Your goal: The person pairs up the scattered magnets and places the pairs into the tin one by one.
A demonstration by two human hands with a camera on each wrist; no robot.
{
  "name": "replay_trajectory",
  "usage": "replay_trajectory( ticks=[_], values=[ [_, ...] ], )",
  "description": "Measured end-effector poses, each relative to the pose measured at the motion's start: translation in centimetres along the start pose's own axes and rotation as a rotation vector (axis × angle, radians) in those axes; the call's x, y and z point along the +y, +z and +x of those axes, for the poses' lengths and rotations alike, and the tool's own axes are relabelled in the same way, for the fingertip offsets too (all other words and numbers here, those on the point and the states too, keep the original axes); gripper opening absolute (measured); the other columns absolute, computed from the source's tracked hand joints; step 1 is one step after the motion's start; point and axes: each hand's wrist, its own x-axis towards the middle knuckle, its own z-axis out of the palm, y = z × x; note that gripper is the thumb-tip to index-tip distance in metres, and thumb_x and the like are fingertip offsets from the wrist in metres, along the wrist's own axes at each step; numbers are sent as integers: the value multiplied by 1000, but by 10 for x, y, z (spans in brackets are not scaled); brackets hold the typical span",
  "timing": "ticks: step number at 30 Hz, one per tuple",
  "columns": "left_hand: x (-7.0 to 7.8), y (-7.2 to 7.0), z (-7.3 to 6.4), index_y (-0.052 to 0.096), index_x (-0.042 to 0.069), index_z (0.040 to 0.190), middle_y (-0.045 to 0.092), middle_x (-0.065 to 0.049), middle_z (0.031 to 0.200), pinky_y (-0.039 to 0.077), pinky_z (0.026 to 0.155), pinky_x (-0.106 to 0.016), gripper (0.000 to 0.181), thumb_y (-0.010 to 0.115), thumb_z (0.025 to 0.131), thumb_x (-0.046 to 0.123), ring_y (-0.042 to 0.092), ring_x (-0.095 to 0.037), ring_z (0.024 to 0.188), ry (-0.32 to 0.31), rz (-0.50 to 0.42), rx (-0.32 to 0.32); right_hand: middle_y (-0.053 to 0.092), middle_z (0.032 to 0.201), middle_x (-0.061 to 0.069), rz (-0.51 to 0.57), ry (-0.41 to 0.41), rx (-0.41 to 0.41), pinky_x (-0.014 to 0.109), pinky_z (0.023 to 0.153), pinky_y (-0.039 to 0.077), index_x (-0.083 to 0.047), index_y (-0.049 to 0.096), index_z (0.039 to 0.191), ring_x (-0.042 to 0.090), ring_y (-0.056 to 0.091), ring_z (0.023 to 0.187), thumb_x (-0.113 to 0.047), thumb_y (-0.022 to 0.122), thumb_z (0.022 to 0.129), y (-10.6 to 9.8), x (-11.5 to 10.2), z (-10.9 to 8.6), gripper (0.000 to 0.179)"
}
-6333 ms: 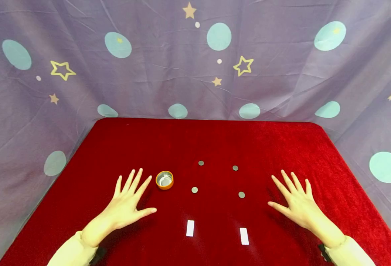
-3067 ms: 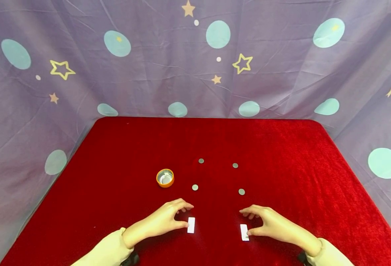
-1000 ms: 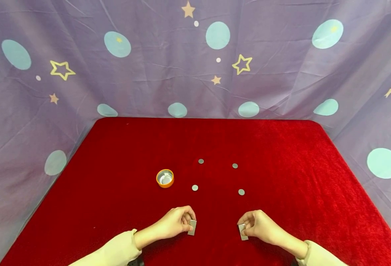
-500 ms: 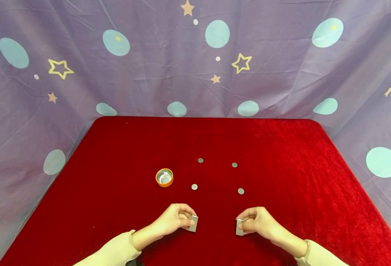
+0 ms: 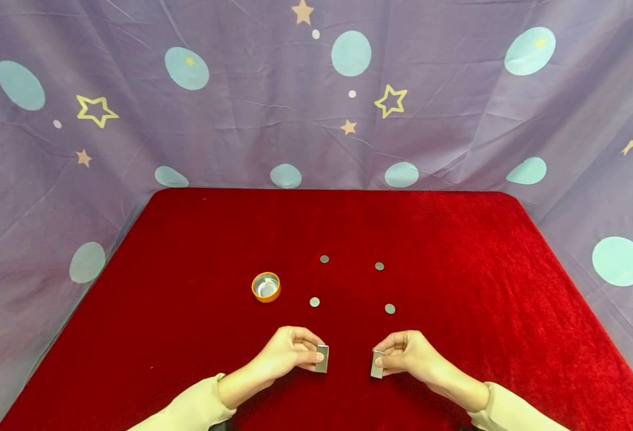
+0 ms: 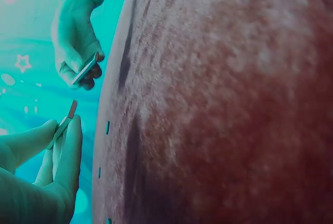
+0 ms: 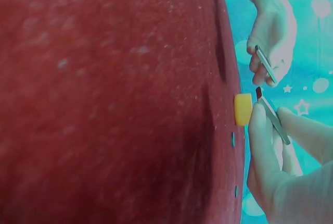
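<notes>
My left hand pinches a small silver rectangular plate between thumb and fingers, held upright above the red cloth. Facing it, my right hand pinches a matching silver plate. A gap separates the two plates. In the left wrist view the left plate is seen nearly edge-on, thin and flat. The right plate shows the same thin edge in the right wrist view. Beyond the hands, several silver discs lie spread out, among them a near-left disc and a near-right disc.
A small orange-rimmed round bowl with a silvery inside stands left of the discs. Two farther discs, a left one and a right one, lie behind. Red cloth covers the table; a patterned curtain hangs around it.
Both hands, first spread open, came in, gripped the plates lying on the cloth and lifted them upright. In the last second the hands moved closer together. Bowl and discs stayed put.
</notes>
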Motion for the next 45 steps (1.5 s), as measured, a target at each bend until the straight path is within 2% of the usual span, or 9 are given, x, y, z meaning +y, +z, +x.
replay_trajectory(
  ticks=[9, 17, 45],
  values=[
    [3, 5, 2, 56, -16, 97, 57, -3, 74, 54, 62, -31, 27, 63, 76, -1, 59, -11, 65, 29, -7, -23, 64, 75, 3, 11, 15, 9, 34, 69, 53, 15, 56, 98, 15, 63, 70, -11, 67, 77, 9, -6, 5, 35],
    [2, 9, 4, 57, -15, 96, 56, -3, 72, 54, 62, -32, 25, 63, 75, -2, 59, -11, 63, 11, -22, -11, 65, 77, 5, -14, -9, -10, 32, 69, 53, 14, 57, 96, 15, 63, 71, -9, 65, 78, 13, -11, 7, 30],
    [5, 21, 0, 58, -13, 93, 59, -4, 71, 54, 62, -32, 24, 65, 74, 0, 61, -13, 63, -13, -52, -11, 66, 77, 13, -13, 16, 2, 34, 66, 53, 13, 59, 93, 20, 64, 70, -5, 66, 75, 28, -18, 14, 27]
  ],
)
